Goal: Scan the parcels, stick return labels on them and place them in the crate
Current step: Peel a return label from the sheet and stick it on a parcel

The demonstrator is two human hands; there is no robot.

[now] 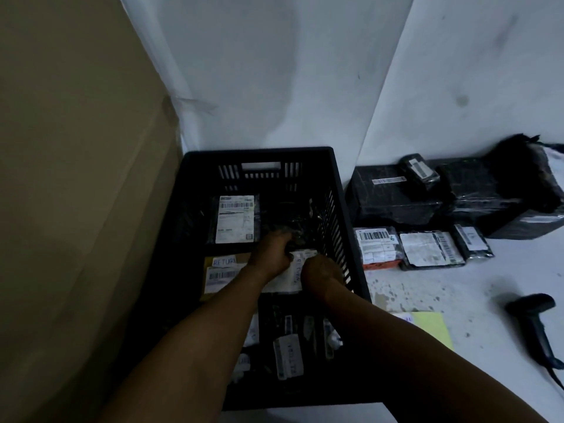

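Both my hands reach down into the black slatted crate (345, 209). My left hand (270, 253) and my right hand (320, 277) grip a parcel (294, 271) with a white handwritten return label, low in the crate's right half. Other labelled parcels lie inside: a black one with a white shipping label (235, 219) at the back, a brown one marked RETURN (224, 271) on the left, and dark ones (288, 355) near the front. More unscanned-looking parcels (427, 248) lie on the floor to the right. A black handheld scanner (535, 323) rests on the floor at far right.
A tall cardboard panel (76, 178) stands at the left of the crate. Large black wrapped boxes (396, 193) sit against the white wall at the right. A yellow-green label pad (430, 326) lies on the speckled floor beside the crate.
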